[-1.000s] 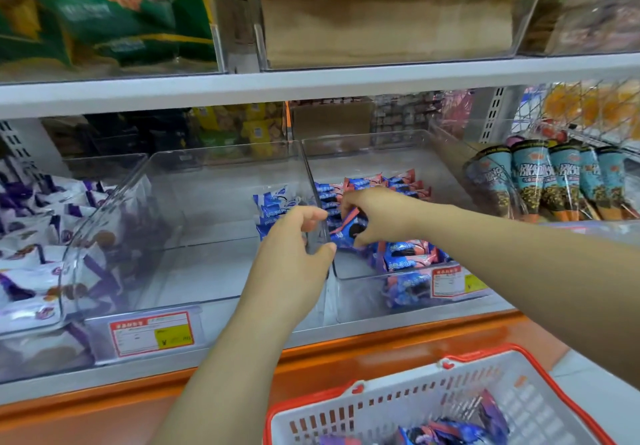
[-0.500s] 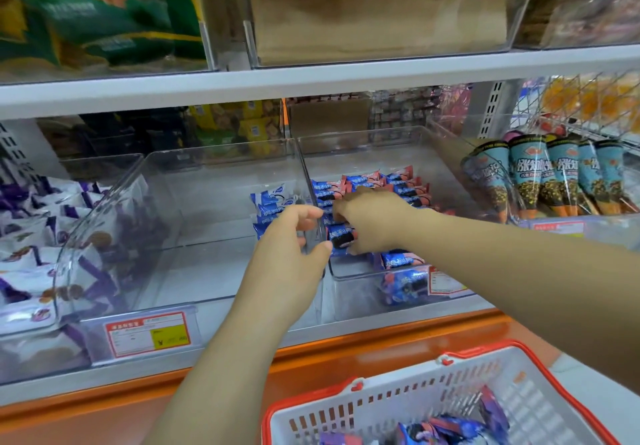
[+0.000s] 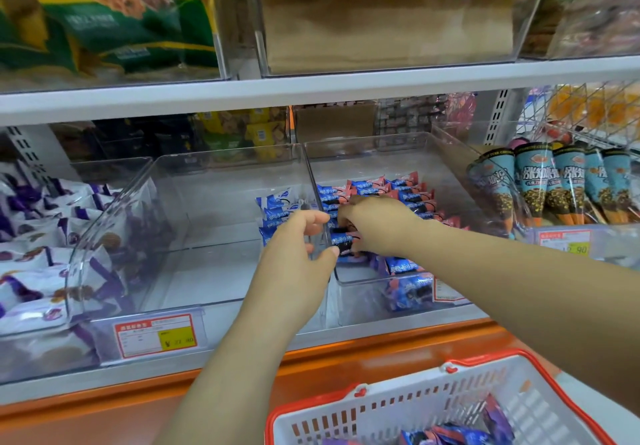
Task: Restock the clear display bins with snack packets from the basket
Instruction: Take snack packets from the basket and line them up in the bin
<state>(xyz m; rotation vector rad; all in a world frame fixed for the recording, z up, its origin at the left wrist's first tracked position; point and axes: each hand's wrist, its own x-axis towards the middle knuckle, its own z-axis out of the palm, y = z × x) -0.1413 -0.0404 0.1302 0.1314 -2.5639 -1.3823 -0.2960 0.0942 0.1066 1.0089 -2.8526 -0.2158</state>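
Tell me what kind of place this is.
Most likely a shop's snack aisle: clear display bins of snack packets on shelving, price tags on the bin fronts, and a shopping basket below.

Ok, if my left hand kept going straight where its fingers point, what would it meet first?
Probably the clear wall between the two bins: your left hand looks to be touching it. Just beyond lie blue-and-white packets; depth is hard to judge.
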